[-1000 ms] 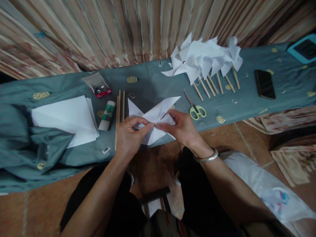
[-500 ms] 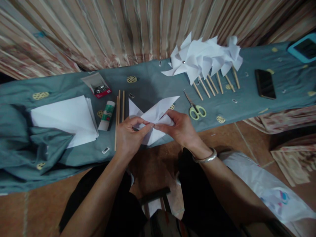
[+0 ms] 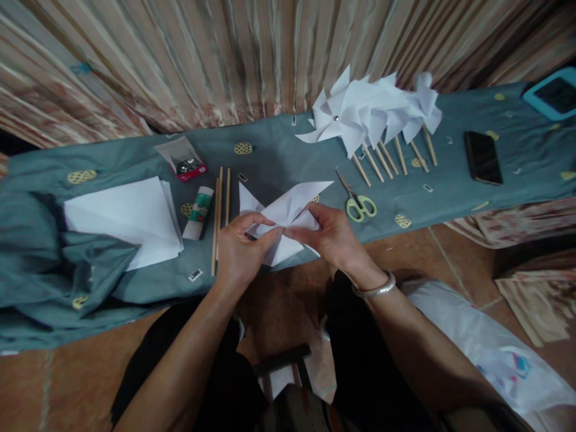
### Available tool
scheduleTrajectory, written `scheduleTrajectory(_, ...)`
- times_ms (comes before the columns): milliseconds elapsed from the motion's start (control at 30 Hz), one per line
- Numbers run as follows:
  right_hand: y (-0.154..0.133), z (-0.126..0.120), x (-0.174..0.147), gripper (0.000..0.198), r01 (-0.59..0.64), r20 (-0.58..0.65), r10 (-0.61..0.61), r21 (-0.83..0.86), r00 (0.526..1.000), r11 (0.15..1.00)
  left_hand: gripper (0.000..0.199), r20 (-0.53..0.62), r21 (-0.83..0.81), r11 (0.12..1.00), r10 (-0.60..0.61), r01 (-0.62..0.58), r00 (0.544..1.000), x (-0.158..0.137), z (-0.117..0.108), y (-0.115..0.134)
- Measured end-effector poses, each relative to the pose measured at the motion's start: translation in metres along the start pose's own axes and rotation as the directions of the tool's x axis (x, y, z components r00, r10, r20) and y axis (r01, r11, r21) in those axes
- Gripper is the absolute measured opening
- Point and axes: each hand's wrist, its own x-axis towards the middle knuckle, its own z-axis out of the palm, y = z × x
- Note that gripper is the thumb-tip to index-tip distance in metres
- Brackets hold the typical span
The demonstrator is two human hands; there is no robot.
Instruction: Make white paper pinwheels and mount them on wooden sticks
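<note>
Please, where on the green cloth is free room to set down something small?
One free patch lies between the open box and the pinwheels, another between the scissors and the phone. Crowded: the paper stack, glue stick and wooden sticks beside the left hand, which pinches folded paper.

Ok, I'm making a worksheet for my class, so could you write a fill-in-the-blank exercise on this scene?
The left hand and right hand pinch folded, pointed ____ paper.
A silver metal bracelet circles the ____ wrist.
The metal-bladed scissors have light ____ looped handles.

Missing words: white; right; green.
</note>
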Motion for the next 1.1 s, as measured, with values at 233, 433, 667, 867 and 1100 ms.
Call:
scheduleTrajectory(233, -0.004, 0.004, 0.0, 0.028, -0.032, -0.007, 0.034, 0.124, 0.999, 0.992, 0.01, -0.028, -0.008, 1.0, 0.006, -0.006, 1.0, 0.001, 0.0, 0.0)
scheduleTrajectory(433, -0.002, 0.007, 0.0, 0.023, -0.074, -0.002, 0.076, 0.2, 0.997, 0.977, 0.01, -0.022, -0.03, 1.0, -0.005, 0.004, 1.0, 0.001, -0.001, -0.001)
scheduleTrajectory(667, -0.003, 0.009, 0.001, 0.021, -0.086, -0.023, 0.095, 0.25, 0.995, 0.964, 0.009, -0.013, -0.04, 0.999, -0.003, 0.002, 1.0, 0.001, -0.002, -0.002)
scheduleTrajectory(867, -0.003, 0.011, 0.002, 0.022, -0.086, -0.036, 0.098, 0.249, 0.995, 0.965, 0.009, -0.015, -0.037, 0.999, 0.008, -0.009, 1.0, 0.002, -0.001, 0.0)
scheduleTrajectory(1100, -0.004, 0.013, 0.003, 0.016, -0.092, -0.083, 0.122, 0.297, 0.989, 0.951, 0.009, -0.026, -0.017, 0.998, 0.067, -0.067, 0.997, -0.001, -0.001, 0.003)
